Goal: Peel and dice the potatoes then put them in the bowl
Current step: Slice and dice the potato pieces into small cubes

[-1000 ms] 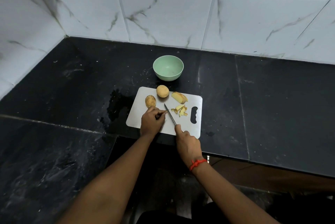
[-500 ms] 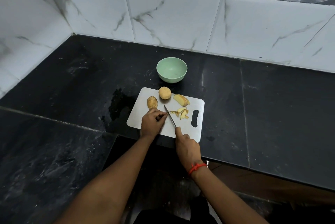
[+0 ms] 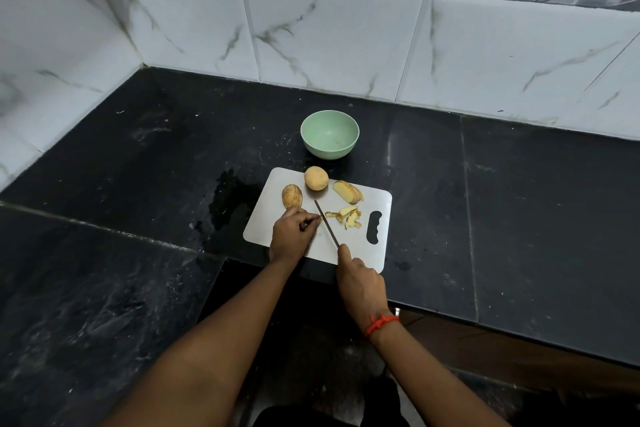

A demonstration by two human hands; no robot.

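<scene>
My right hand [image 3: 360,283] is closed on the knife [image 3: 326,223], its blade just beside the fingertips [image 3: 313,218] of my left hand [image 3: 292,236], curled over something hidden near the board's [image 3: 346,253] front edge, so a slip can cut them; bowl [image 3: 329,134] behind stands empty.

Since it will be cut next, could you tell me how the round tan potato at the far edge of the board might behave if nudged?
The round tan potato looks nearly spherical, so it would probably roll. It sits at the grey cutting board's far edge, so it could roll off.
</scene>
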